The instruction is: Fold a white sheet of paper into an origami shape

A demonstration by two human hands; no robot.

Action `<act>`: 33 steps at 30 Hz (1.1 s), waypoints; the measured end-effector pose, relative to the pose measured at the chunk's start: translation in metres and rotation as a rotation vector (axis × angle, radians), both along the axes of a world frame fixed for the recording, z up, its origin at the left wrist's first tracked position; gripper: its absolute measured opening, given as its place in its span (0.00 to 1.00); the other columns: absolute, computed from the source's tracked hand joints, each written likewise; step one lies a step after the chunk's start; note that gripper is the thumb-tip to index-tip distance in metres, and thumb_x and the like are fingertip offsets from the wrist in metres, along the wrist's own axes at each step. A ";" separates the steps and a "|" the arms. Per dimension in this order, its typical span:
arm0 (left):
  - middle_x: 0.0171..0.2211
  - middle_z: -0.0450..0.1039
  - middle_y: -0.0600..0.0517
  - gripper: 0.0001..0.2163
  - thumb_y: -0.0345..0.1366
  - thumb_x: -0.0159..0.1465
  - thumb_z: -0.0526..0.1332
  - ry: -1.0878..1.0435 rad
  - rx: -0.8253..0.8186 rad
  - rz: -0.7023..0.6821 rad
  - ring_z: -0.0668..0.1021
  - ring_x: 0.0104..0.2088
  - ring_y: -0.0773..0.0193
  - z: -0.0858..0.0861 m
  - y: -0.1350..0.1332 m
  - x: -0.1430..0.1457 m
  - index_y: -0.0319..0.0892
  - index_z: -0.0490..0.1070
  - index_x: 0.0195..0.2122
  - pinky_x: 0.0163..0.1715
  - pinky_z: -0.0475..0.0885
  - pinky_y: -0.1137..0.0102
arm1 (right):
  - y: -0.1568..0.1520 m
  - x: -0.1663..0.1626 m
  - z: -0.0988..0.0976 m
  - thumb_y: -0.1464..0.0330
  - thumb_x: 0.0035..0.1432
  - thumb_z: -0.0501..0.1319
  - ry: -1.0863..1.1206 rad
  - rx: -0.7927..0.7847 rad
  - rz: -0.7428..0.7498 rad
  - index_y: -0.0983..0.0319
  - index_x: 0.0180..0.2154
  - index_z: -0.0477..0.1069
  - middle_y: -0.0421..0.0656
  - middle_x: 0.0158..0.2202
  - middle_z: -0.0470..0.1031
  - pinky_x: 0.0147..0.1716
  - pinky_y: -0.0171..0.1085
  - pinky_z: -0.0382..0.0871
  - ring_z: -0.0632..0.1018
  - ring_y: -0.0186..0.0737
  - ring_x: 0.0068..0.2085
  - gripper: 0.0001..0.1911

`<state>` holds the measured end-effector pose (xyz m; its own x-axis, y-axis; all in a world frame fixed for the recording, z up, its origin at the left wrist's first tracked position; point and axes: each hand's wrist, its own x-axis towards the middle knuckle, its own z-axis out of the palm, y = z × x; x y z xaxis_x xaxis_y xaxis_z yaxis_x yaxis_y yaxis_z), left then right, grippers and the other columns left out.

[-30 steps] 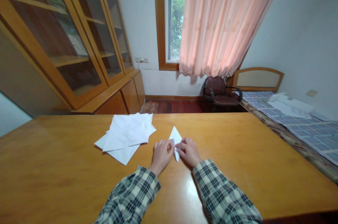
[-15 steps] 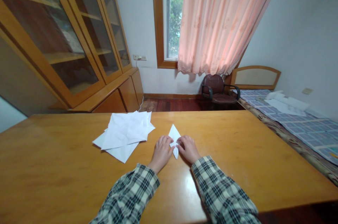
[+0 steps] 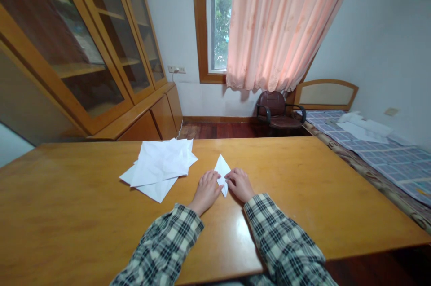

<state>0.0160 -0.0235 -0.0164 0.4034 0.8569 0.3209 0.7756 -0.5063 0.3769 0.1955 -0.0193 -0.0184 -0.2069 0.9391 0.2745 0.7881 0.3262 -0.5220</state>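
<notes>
A small white folded paper [image 3: 222, 169], pointed at its far end, lies on the wooden table [image 3: 303, 187] between my hands. My left hand [image 3: 206, 190] rests on its left edge with the fingers curled down onto it. My right hand [image 3: 239, 184] presses the paper's right side, fingertips pinched on a fold. Both forearms are in plaid sleeves.
A loose stack of white paper sheets [image 3: 160, 168] lies on the table left of my hands. Beyond the table stand a glass-door wooden cabinet [image 3: 84, 52], a dark armchair [image 3: 279, 113] under a pink curtain [image 3: 283, 25], and a bed [image 3: 377, 147] at the right.
The hands and the folded paper stay together with only small finger shifts. The view has tilted slightly, so everything sits a little higher in the frame.
</notes>
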 end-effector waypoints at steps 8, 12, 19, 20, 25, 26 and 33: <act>0.57 0.62 0.45 0.18 0.42 0.62 0.57 0.045 -0.057 -0.025 0.61 0.60 0.54 -0.007 0.002 -0.003 0.43 0.62 0.51 0.60 0.54 0.54 | 0.000 0.001 -0.001 0.69 0.58 0.59 0.011 -0.005 -0.006 0.57 0.38 0.74 0.42 0.39 0.70 0.43 0.38 0.57 0.68 0.40 0.43 0.06; 0.58 0.61 0.45 0.19 0.44 0.61 0.57 0.063 -0.073 -0.032 0.59 0.61 0.53 -0.006 0.001 -0.005 0.43 0.62 0.52 0.61 0.52 0.53 | -0.001 0.000 0.000 0.69 0.58 0.59 0.000 -0.005 -0.008 0.57 0.38 0.74 0.42 0.39 0.70 0.43 0.38 0.57 0.68 0.39 0.43 0.07; 0.61 0.57 0.45 0.21 0.45 0.62 0.56 0.051 -0.069 -0.058 0.57 0.63 0.53 -0.010 0.001 -0.007 0.44 0.61 0.54 0.62 0.51 0.52 | -0.002 -0.001 0.005 0.69 0.58 0.59 -0.026 -0.013 -0.012 0.57 0.38 0.74 0.42 0.39 0.70 0.44 0.38 0.58 0.69 0.40 0.43 0.07; 0.62 0.57 0.45 0.21 0.45 0.62 0.56 0.051 -0.070 -0.060 0.56 0.63 0.53 -0.010 0.001 -0.007 0.45 0.61 0.55 0.61 0.51 0.52 | -0.002 -0.001 0.005 0.69 0.58 0.59 -0.029 -0.017 -0.013 0.57 0.39 0.74 0.42 0.39 0.70 0.44 0.38 0.58 0.69 0.40 0.43 0.07; 0.64 0.53 0.44 0.23 0.46 0.62 0.56 0.087 -0.121 -0.064 0.54 0.64 0.53 -0.005 -0.001 -0.008 0.43 0.60 0.56 0.62 0.50 0.53 | -0.002 -0.001 0.006 0.69 0.58 0.58 -0.013 -0.020 -0.010 0.58 0.38 0.74 0.42 0.39 0.70 0.44 0.38 0.57 0.69 0.40 0.44 0.07; 0.64 0.53 0.44 0.24 0.46 0.62 0.56 0.096 -0.134 -0.067 0.54 0.64 0.52 -0.004 -0.001 -0.008 0.42 0.60 0.57 0.62 0.49 0.54 | -0.002 -0.001 0.006 0.69 0.58 0.58 -0.010 -0.018 -0.008 0.58 0.38 0.74 0.43 0.39 0.70 0.44 0.38 0.57 0.69 0.40 0.44 0.07; 0.64 0.51 0.43 0.29 0.48 0.59 0.58 0.102 -0.146 -0.093 0.52 0.65 0.52 -0.006 0.001 -0.010 0.42 0.57 0.59 0.62 0.49 0.53 | -0.001 -0.001 0.004 0.69 0.58 0.59 -0.012 -0.018 -0.008 0.57 0.39 0.74 0.42 0.39 0.70 0.44 0.38 0.57 0.69 0.39 0.43 0.07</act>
